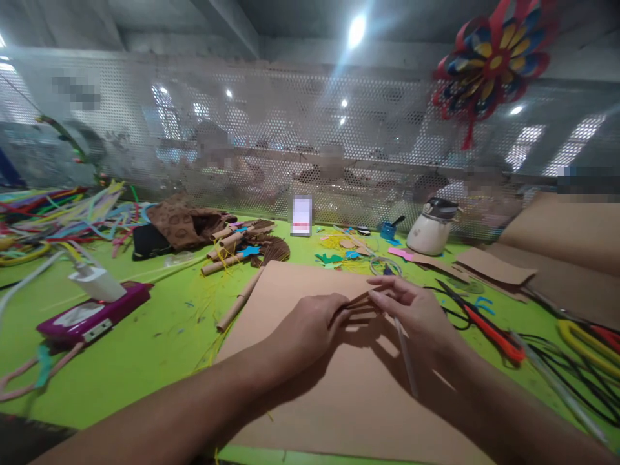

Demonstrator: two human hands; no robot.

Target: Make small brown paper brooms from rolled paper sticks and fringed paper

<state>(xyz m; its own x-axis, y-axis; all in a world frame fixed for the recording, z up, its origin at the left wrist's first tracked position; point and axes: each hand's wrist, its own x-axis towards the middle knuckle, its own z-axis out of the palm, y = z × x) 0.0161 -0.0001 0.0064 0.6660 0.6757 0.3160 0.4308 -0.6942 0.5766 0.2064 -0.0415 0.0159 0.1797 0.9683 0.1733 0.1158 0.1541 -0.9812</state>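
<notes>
A large sheet of brown kraft paper (295, 413) lies flat in front of me. Above it, my left hand (310, 326) is closed on one end of a small, narrow piece of brown paper (359, 299). The fingers of my right hand (421, 313) pinch the other end of that piece. A thin pale stick (405, 361) hangs down from under my right hand, its upper end hidden by the fingers. Left of the sheet's edge rests a rolled brown paper tube (239, 300).
At left are a purple power strip (92, 313) with a white plug and a pile of coloured pipe cleaners (58, 206). A phone (301, 216) stands at the back, with a white kettle (429, 229) farther right. Red-handled scissors (494, 332) and black cable (576, 381) lie at right.
</notes>
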